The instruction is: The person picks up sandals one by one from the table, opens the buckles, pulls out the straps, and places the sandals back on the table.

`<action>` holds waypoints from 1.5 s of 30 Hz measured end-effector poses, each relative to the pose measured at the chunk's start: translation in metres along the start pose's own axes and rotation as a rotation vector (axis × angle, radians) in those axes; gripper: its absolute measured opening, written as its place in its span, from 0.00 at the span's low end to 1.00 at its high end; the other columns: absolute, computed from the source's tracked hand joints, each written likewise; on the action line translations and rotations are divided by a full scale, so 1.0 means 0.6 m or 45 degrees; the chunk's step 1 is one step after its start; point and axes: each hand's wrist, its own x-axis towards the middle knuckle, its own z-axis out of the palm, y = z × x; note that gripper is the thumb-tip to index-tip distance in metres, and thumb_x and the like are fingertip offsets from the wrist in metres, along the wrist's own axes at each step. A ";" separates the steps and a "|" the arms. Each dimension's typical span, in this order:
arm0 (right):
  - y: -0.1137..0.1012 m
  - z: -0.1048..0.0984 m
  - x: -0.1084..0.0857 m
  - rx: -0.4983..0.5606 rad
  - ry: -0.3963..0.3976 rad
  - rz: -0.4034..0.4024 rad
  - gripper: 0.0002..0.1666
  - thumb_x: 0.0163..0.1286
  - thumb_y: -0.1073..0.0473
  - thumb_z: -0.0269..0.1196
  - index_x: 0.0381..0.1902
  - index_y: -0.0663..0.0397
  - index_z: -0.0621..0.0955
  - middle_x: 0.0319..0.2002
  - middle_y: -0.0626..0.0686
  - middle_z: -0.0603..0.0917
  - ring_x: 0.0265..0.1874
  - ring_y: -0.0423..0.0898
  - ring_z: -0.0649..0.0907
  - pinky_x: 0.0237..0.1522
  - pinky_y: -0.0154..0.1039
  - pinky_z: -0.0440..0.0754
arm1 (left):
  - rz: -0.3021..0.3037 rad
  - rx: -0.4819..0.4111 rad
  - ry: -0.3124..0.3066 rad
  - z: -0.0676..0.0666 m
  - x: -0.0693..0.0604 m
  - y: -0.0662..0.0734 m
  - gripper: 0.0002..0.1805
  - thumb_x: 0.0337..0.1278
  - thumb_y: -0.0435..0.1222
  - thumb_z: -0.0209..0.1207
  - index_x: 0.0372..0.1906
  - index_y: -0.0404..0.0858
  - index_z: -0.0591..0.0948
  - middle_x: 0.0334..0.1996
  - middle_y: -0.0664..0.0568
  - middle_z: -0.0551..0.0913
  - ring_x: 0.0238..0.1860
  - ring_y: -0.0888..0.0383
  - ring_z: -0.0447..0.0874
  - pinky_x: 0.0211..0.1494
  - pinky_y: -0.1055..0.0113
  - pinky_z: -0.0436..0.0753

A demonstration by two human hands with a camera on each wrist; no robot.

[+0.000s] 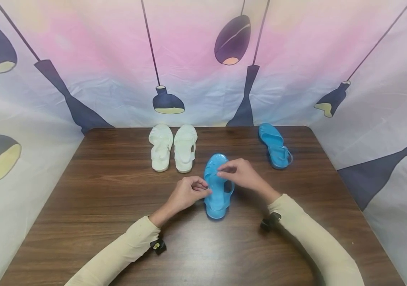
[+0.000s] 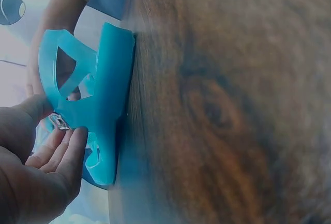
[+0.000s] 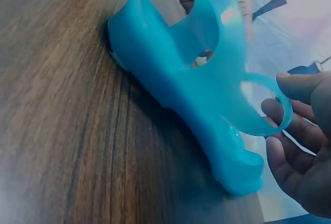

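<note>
A blue jelly sandal [image 1: 217,203] stands upright on the brown table between the two hands, its toe pointing away. On its left side, the left hand [image 1: 186,192] pinches the strap at the small metal buckle [image 2: 59,121] between thumb and fingers. From the other side the right hand [image 1: 243,174] holds the looped strap [image 3: 262,80] by thumb and fingertips. The left wrist view shows the buckle side close up; the right wrist view shows the strap loop and part of the other hand behind the sandal.
A pair of white sandals, the left one [image 1: 160,161] and the right one [image 1: 183,162], stands at the table's back edge. Another blue sandal [image 1: 276,157] lies at the back right. Printed cloth [image 1: 117,51] hangs around the wooden table [image 1: 99,190].
</note>
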 end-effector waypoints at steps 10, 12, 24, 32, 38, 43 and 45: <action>-0.007 -0.005 -0.009 -0.101 0.056 0.101 0.23 0.73 0.43 0.66 0.55 0.52 0.87 0.49 0.49 0.89 0.51 0.48 0.86 0.55 0.52 0.85 | -0.027 -0.067 0.011 0.004 -0.004 0.002 0.12 0.59 0.39 0.72 0.43 0.37 0.85 0.39 0.50 0.90 0.38 0.58 0.89 0.40 0.67 0.87; -0.010 -0.010 -0.017 -0.109 0.084 0.144 0.25 0.73 0.42 0.65 0.57 0.53 0.86 0.50 0.51 0.89 0.52 0.50 0.86 0.54 0.53 0.85 | -0.047 -0.061 0.024 0.003 -0.009 0.004 0.13 0.61 0.41 0.71 0.45 0.38 0.85 0.41 0.49 0.90 0.38 0.58 0.89 0.39 0.66 0.87; 0.003 0.010 -0.089 0.086 -0.047 0.393 0.32 0.69 0.35 0.66 0.57 0.53 0.84 0.43 0.50 0.88 0.36 0.44 0.87 0.39 0.42 0.88 | -0.226 -0.020 0.020 0.003 -0.041 0.004 0.19 0.65 0.48 0.67 0.51 0.39 0.85 0.45 0.50 0.89 0.41 0.59 0.89 0.41 0.63 0.87; 0.011 0.038 -0.116 0.320 -0.094 0.467 0.32 0.72 0.39 0.65 0.59 0.59 0.82 0.44 0.54 0.88 0.38 0.47 0.88 0.41 0.43 0.88 | -0.232 -0.073 -0.062 0.011 -0.038 -0.003 0.23 0.68 0.50 0.63 0.58 0.38 0.83 0.47 0.47 0.88 0.41 0.58 0.89 0.39 0.64 0.86; 0.009 0.052 -0.121 0.568 -0.082 0.518 0.33 0.72 0.42 0.66 0.63 0.61 0.79 0.56 0.60 0.85 0.47 0.52 0.88 0.46 0.45 0.88 | -0.221 -0.058 -0.087 0.015 -0.034 -0.005 0.23 0.69 0.50 0.62 0.57 0.36 0.84 0.48 0.47 0.89 0.41 0.58 0.89 0.42 0.63 0.86; 0.003 0.058 -0.122 0.673 -0.037 0.527 0.31 0.71 0.47 0.68 0.63 0.62 0.79 0.60 0.61 0.83 0.53 0.53 0.87 0.48 0.45 0.88 | -0.212 -0.078 -0.092 0.017 -0.031 -0.005 0.22 0.69 0.48 0.64 0.56 0.36 0.85 0.52 0.46 0.87 0.45 0.56 0.89 0.47 0.61 0.87; 0.000 0.058 -0.123 0.684 -0.027 0.514 0.30 0.71 0.49 0.68 0.62 0.63 0.79 0.59 0.61 0.83 0.54 0.54 0.86 0.49 0.45 0.87 | -0.220 -0.109 -0.095 0.018 -0.031 -0.003 0.21 0.68 0.46 0.65 0.56 0.36 0.85 0.55 0.45 0.86 0.48 0.54 0.89 0.49 0.60 0.87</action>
